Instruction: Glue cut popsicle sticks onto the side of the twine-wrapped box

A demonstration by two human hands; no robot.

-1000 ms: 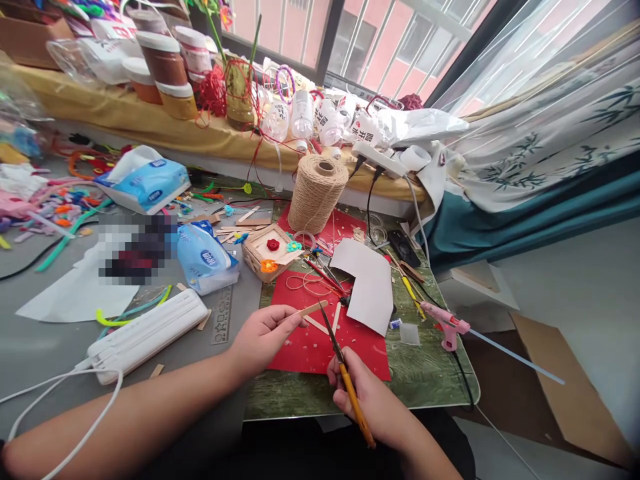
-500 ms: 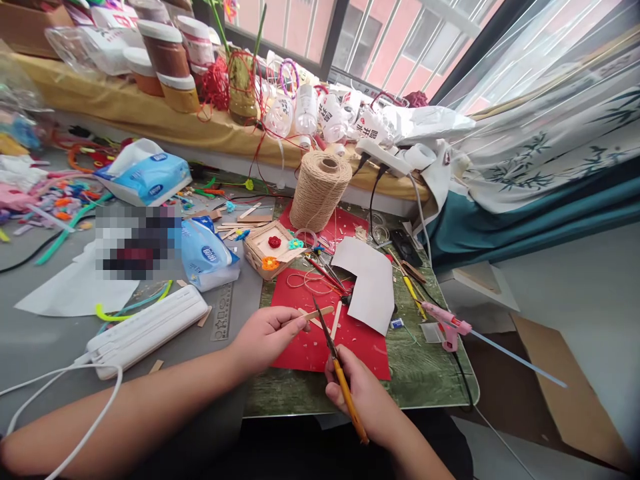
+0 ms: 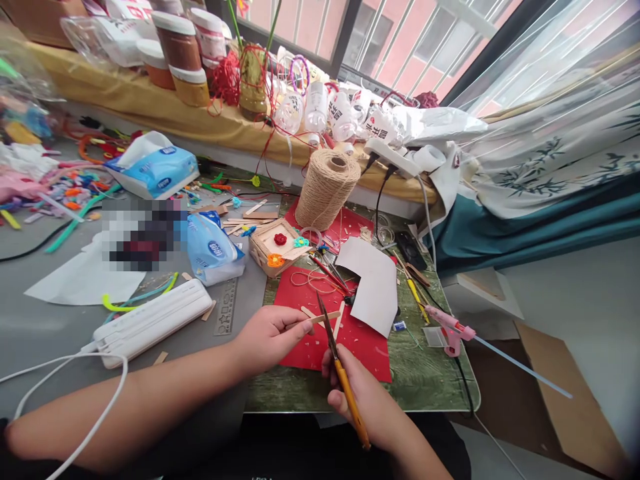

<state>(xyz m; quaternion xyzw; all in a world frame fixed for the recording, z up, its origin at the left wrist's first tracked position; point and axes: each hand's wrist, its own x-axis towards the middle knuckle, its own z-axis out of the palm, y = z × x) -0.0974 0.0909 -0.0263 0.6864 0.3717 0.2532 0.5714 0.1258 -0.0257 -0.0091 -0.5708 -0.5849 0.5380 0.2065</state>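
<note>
My left hand (image 3: 267,338) pinches a wooden craft stick (image 3: 319,319), with the stick's free end pointing right. In my right hand (image 3: 363,393) are scissors with orange-yellow handles (image 3: 351,403), fingers wrapped around the grip. Their dark blades point away from me and cross the stick near its free end; whether they press on it I cannot tell. Below lies a red sheet (image 3: 305,353) with small scraps, where another craft stick (image 3: 339,319) rests beside the blades. A small wooden-stick box (image 3: 265,248) with red, orange and turquoise flowers stands behind the hands.
A twine spool (image 3: 327,190) stands at the back. White card (image 3: 377,293) lies right of the hands, then a pink glue gun (image 3: 453,330) by the table edge. On the left are a white power strip (image 3: 155,323), a clear stencil ruler (image 3: 226,307) and tissue packs (image 3: 213,250).
The view has shifted slightly, so most things appear a little farther right. Both hands keep their hold, and the scissor blades still cross the stick.
</note>
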